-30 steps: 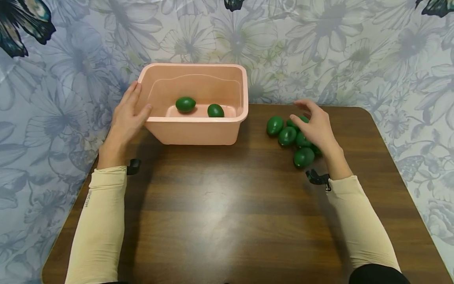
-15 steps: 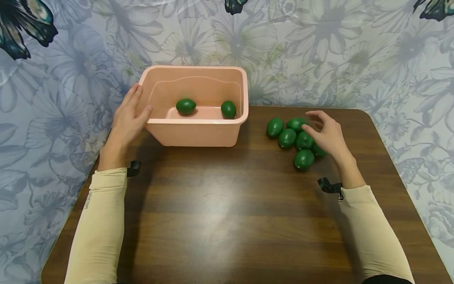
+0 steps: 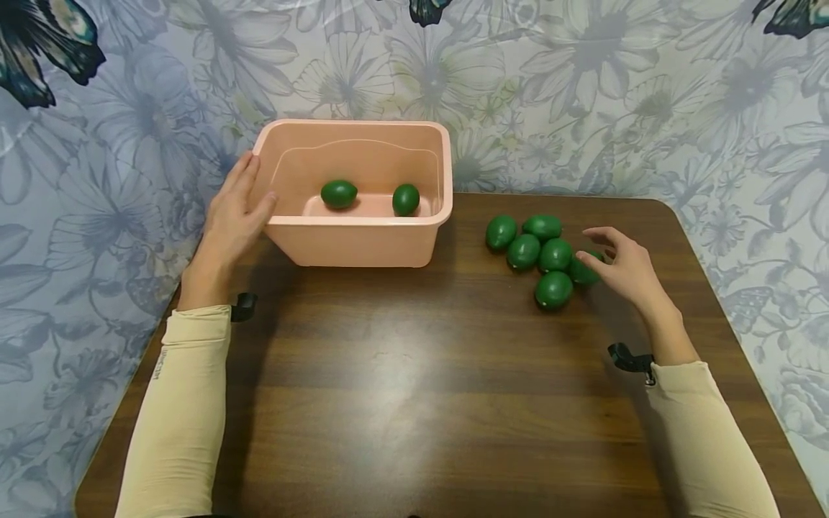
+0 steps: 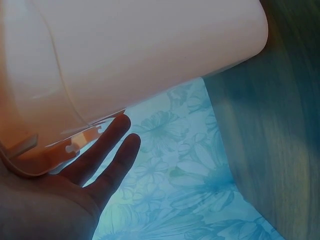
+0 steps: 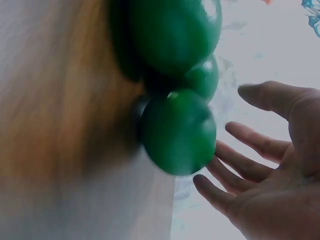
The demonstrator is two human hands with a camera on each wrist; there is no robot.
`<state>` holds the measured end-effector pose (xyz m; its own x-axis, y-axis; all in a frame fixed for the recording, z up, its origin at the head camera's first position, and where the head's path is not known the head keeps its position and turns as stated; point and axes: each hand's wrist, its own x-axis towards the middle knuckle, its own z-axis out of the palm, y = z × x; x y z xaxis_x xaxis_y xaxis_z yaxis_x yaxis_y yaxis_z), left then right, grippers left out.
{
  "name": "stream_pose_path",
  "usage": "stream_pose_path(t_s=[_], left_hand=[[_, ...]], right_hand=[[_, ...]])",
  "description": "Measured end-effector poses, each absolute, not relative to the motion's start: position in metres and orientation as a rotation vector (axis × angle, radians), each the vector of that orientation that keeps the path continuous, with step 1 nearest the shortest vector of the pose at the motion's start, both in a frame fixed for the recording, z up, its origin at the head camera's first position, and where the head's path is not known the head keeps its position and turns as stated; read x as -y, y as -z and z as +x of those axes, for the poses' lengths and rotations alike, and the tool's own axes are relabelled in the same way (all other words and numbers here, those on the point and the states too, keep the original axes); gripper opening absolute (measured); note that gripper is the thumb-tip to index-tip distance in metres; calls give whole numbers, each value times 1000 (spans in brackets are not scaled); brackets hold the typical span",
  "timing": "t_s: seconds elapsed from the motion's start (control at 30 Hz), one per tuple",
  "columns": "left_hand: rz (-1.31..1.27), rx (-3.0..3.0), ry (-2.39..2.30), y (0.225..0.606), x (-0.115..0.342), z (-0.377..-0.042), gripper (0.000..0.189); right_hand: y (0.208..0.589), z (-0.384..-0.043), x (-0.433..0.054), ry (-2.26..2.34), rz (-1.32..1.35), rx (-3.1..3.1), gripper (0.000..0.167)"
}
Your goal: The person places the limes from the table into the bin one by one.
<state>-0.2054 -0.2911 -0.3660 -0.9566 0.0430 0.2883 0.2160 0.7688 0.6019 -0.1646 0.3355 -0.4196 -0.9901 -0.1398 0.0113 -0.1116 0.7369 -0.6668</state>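
A pink plastic basin (image 3: 350, 241) stands at the back left, with two glossy green egg-shaped fruits inside, one left (image 3: 339, 194) and one right (image 3: 406, 199). My left hand (image 3: 229, 226) holds the basin's left rim, thumb over the edge; in the left wrist view its fingers (image 4: 112, 131) reach beneath the rim. Several more such green fruits lie clustered right of the basin, including a front one (image 3: 553, 290). My right hand (image 3: 624, 266) is at the cluster's right side, fingers spread and nothing gripped, beside the rightmost fruit (image 3: 583, 267), which it partly hides.
The brown wooden table (image 3: 388, 388) runs back to a wall with floral covering (image 3: 583, 93). Its right edge slants beyond my right arm. Each wrist carries a black camera mount, such as the right one (image 3: 628, 357).
My right hand has moved right and toward me along the cluster, uncovering the back fruits. Inside the basin the right fruit has rolled about. My left hand stays at the rim.
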Motion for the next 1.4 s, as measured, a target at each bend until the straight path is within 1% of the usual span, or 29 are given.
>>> stream_pose_path(t_s=[0.27, 0.37, 0.73, 0.93, 1.27, 1.4], left_hand=[[-204, 2712, 968, 365, 294, -206, 73], [-208, 2713, 962, 365, 294, -207, 73], [-212, 2716, 952, 366, 294, -208, 73], [-227, 2717, 960, 365, 292, -208, 73], [-217, 2724, 958, 366, 292, -205, 73], [-218, 2718, 954, 366, 294, -205, 73]], right_hand=[[430, -160, -343, 890, -201, -2781, 73], [433, -161, -346, 835, -214, -2761, 76], [434, -158, -350, 804, -206, -2790, 72], [435, -154, -352, 812, -184, -2860, 67], [425, -158, -349, 835, -161, -2945, 63], [420, -161, -345, 861, -111, -3002, 64]])
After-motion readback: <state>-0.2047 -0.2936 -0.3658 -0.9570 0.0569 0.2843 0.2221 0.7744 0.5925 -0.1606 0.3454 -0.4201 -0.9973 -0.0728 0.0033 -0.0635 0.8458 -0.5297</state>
